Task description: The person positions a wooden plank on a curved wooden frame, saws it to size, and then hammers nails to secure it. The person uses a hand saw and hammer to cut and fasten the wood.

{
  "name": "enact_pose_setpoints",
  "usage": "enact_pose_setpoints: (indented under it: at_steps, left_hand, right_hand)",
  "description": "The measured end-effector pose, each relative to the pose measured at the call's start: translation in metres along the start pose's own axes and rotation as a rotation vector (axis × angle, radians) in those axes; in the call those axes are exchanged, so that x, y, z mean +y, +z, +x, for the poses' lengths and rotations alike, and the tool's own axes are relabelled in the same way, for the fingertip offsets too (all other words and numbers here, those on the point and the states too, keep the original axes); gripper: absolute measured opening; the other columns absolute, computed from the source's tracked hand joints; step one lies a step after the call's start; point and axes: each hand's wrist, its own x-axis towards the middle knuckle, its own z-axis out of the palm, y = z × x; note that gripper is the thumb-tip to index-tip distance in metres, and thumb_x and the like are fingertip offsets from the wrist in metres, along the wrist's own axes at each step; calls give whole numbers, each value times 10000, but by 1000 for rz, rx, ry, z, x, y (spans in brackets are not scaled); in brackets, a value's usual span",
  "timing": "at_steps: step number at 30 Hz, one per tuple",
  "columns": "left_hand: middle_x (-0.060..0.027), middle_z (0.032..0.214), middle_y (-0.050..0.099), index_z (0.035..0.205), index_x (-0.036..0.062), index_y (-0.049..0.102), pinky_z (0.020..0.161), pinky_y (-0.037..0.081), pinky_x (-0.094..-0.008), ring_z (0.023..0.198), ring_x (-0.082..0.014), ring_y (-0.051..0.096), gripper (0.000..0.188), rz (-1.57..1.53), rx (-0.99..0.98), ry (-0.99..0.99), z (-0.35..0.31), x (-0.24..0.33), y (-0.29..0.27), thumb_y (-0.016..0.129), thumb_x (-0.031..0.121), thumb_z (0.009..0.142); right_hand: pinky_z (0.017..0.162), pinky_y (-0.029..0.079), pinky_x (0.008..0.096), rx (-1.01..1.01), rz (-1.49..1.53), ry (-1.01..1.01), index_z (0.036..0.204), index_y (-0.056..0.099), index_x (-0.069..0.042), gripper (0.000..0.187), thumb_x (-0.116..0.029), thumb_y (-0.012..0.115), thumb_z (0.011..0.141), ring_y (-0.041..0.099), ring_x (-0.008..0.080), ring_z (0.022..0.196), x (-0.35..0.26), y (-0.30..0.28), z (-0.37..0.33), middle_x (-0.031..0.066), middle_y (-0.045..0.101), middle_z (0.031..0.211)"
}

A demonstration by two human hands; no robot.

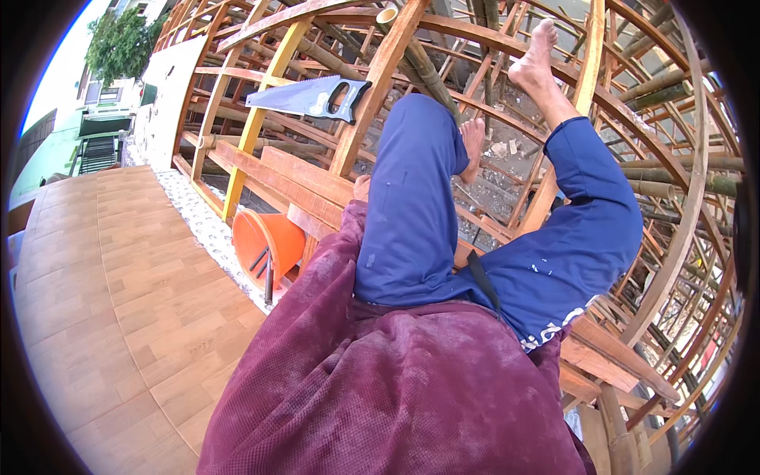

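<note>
- The fingers of the left hand (362,188) are almost wholly hidden: only a small patch of the hand shows past the end of the maroon sleeve (317,277), set against a reddish plank (305,184). I cannot tell whether they are clenched on it or only resting there.
- The right hand is out of view, so nothing can be said of its fingers.
- The person sits up on an open timber frame (625,119), blue-trousered legs stretched over it. One bare foot (534,55) rests on a curved rib, and the other (473,142) is tucked by the knee.
- A hand saw (309,96) lies flat across the frame members, above and to the left of the left hand and well apart from it, with its handle against a slanting beam (372,95).
- An orange bucket (269,237) with tool handles in it stands at the edge of the tiled floor (119,277), just below the plank.
- Risk, as I judge it: the saw is only laid loose on the slats, so a jolt to the frame could send it through the gaps.
- Bare soles on narrow ribs over open space give poor footing, and a shift of weight with one hand unanchored could cause a slip.
</note>
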Motion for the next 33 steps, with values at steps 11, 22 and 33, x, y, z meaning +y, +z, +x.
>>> enact_pose_setpoints:
  at_steps: [11,22,33]
  left_hand:
    - [-12,985,727,1159,178,644,886,420,-351,905,-162,677,320,-708,-151,-234,-175,-102,-130,507,294,895]
    - [-31,994,723,1150,169,636,799,456,-364,915,-189,677,298,-916,-49,-132,-151,-88,-126,509,301,915]
    - [-49,1156,665,1268,175,576,774,478,-393,934,-214,673,378,-822,-181,-88,-163,-104,-103,471,313,932]
  right_hand:
    - [1202,-76,313,-34,27,3,1548,-150,-68,903,-610,320,1001,-172,183,1499,-16,-31,1,77,-174,1638]
    - [1168,66,387,204,-144,-21,1418,98,-43,691,-233,514,900,106,276,1407,-97,-59,-101,184,131,1500]
    - [1002,407,481,-200,-1278,533,1068,721,-102,345,-368,600,884,618,309,1060,-196,-308,-452,139,699,1083]
